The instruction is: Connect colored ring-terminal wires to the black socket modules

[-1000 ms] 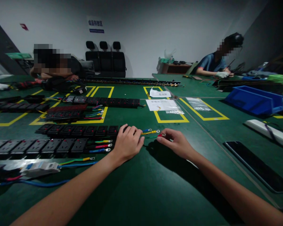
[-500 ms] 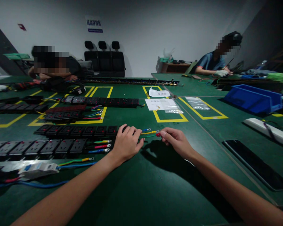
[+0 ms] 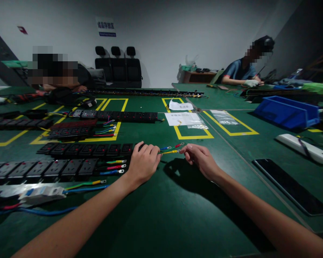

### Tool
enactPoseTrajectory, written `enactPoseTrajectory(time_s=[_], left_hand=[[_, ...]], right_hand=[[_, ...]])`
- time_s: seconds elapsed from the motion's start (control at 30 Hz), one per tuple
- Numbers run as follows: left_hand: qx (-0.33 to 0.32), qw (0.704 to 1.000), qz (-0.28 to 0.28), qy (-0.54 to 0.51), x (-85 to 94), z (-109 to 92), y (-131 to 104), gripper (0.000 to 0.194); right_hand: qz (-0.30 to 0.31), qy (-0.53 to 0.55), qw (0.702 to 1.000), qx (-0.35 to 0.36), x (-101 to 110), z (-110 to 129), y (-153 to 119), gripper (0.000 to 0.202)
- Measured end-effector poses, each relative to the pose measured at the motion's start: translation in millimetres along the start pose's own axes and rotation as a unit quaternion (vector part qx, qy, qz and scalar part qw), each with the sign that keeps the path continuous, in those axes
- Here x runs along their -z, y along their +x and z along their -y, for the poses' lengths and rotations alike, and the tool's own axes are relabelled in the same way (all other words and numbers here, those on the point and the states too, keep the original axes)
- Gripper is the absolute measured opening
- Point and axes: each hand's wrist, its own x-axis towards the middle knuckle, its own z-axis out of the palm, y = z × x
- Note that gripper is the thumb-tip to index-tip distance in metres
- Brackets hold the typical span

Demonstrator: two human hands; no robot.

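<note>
My left hand [image 3: 145, 161] is curled over the right end of a black socket strip [image 3: 88, 149], its fingers closed around that end and the start of the wires. From under it stick out a blue-sleeved terminal [image 3: 165, 148], a green wire with a red-sleeved ring terminal [image 3: 179, 145], and a yellow-sleeved wire [image 3: 169, 152]. My right hand [image 3: 199, 157] has its fingertips closed at the ring end of the yellow-sleeved wire, partly hiding it. Nearer me lies another socket strip [image 3: 45, 170] with yellow, red and blue terminals.
More socket strips [image 3: 115, 115] lie further back. A white breaker-like block [image 3: 43, 193] with wires is at the left. To the right are a black phone [image 3: 290, 186], a white power strip [image 3: 304, 147] and a blue bin [image 3: 285, 113]. Two people sit across the table.
My right hand has let go of the red-sleeved terminal and shifted to the yellow one. The red terminal now sits further back. My left hand stays on the strip, fingers drawn in more.
</note>
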Motion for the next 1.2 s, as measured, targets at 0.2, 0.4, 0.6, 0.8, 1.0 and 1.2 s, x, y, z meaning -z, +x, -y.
enactPoseTrajectory(time_s=[0.2,0.4,0.6,0.8,1.0,1.2], left_hand=[[0.001,1.0,-0.016,-0.004,-1.1,0.8,-0.9,0.018],[-0.002,0.999,-0.035,0.011,-5.7,3.1,-1.1,0.02],[-0.003,0.999,-0.036,0.009,-4.1,3.0,-1.1,0.021],[-0.009,1.0,-0.009,-0.012,1.0,0.4,-0.3,0.011],[-0.006,1.0,0.011,0.001,2.8,-0.2,0.6,0.01],[-0.02,0.999,0.008,0.024,0.6,0.9,0.0,0.015]], right_hand=[[-0.001,0.007,1.0,-0.007,-0.2,-0.8,0.5,0.046],[-0.018,0.009,1.0,-0.023,-3.5,0.9,1.1,0.052],[-0.03,0.002,0.999,-0.029,-4.1,2.2,1.5,0.054],[-0.032,0.006,0.999,-0.033,-3.5,-0.6,2.3,0.052],[-0.028,-0.006,0.999,-0.029,-4.1,1.2,0.7,0.053],[-0.023,-0.019,0.999,-0.025,-4.9,2.9,1.0,0.055]])
